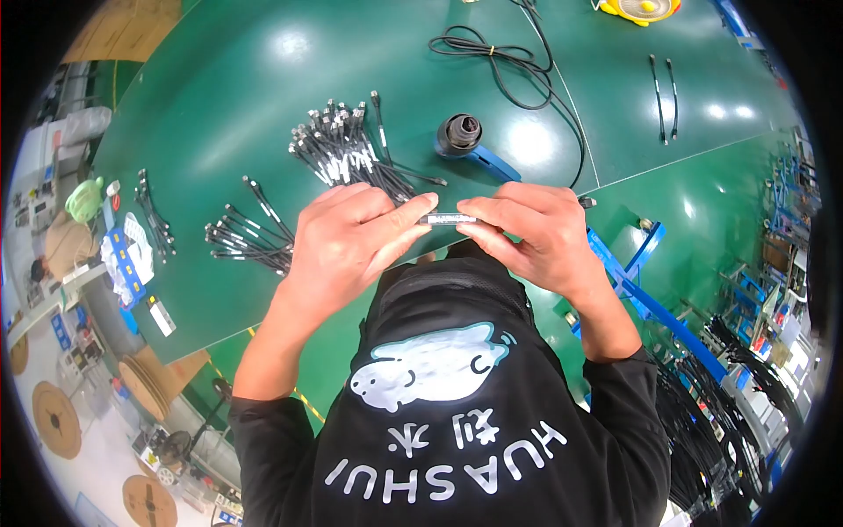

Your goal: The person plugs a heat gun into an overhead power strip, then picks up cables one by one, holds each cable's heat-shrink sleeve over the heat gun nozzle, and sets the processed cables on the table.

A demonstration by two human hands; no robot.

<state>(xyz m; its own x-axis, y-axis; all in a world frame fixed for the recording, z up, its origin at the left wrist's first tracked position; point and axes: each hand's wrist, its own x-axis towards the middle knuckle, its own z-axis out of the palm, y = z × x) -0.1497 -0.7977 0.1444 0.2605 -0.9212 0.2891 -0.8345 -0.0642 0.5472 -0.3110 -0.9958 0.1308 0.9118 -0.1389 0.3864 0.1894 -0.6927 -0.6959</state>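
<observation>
A short black cable with a white printed label [450,219] is stretched level between my two hands, in front of my chest at the table's near edge. My left hand [351,233] pinches its left end between thumb and forefinger. At the right end, my right hand [531,230] pinches it the same way. Just beyond my left hand lies a large pile of short black cables [338,140] with metal connectors and white labels. A smaller bunch of such cables [250,233] lies to the left of that hand, partly behind it.
A blue heat gun [479,154] stands on the green table [219,97], its black cord [500,53] coiled behind. Two cables [665,101] lie at right, a few [155,215] at far left. A yellow fan [643,9] is at the back. Blue metal frames [659,307] stand right.
</observation>
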